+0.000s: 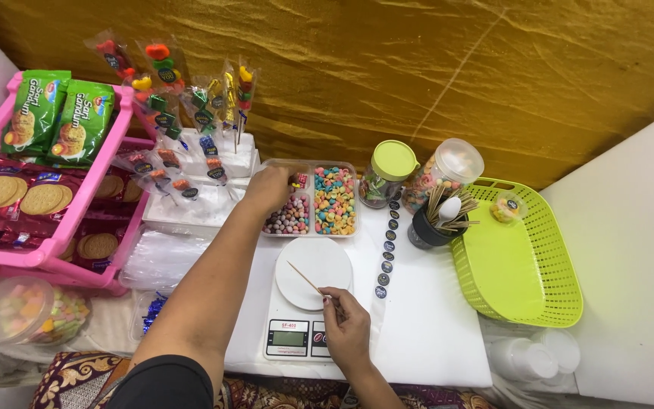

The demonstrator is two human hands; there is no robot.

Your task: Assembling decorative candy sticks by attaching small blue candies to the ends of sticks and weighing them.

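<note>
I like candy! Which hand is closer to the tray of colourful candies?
Left. The left hand reaches into the candy tray; the right hand is lower down by the white scale, holding a wooden skewer.

A crinkled golden-yellow fabric backdrop (pixel 433 68) fills the upper view, lit evenly. Plain white wall panels (pixel 630 250) stand at the right and far left. Below lies a white tabletop (pixel 425 333), edged near the bottom by a patterned maroon cloth (pixel 266 394).
</note>
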